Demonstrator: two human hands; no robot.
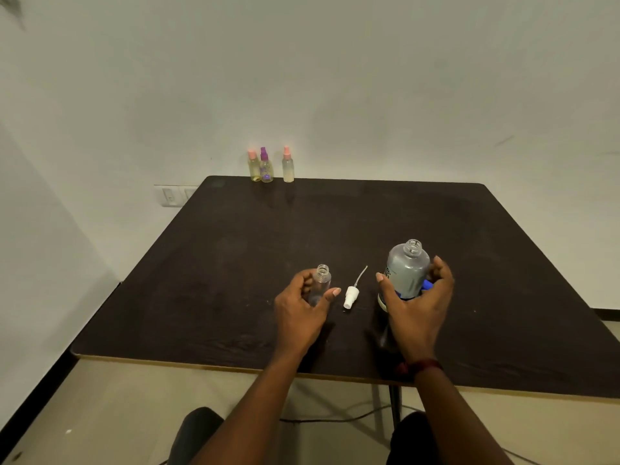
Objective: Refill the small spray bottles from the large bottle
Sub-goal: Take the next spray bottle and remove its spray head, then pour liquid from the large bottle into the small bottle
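Note:
A small clear spray bottle [322,278] stands upright near the table's front with its neck uncapped. My left hand [302,313] curls around it, thumb on the right side. Its white spray head [351,295] with a thin tube lies flat on the table just to the right. The large grey bottle [407,266] stands further right, its mouth also uncapped. My right hand [416,310] wraps around its lower body, thumb left and fingers right. A blue cap [426,284] shows by my right fingers; whether they hold it I cannot tell.
Three small capped spray bottles stand at the far edge of the dark table [235,246] against the wall: a pink-capped one [254,166], a purple-capped one [266,167] and another pink-capped one [288,166]. A wall switch [171,195] sits left of the table.

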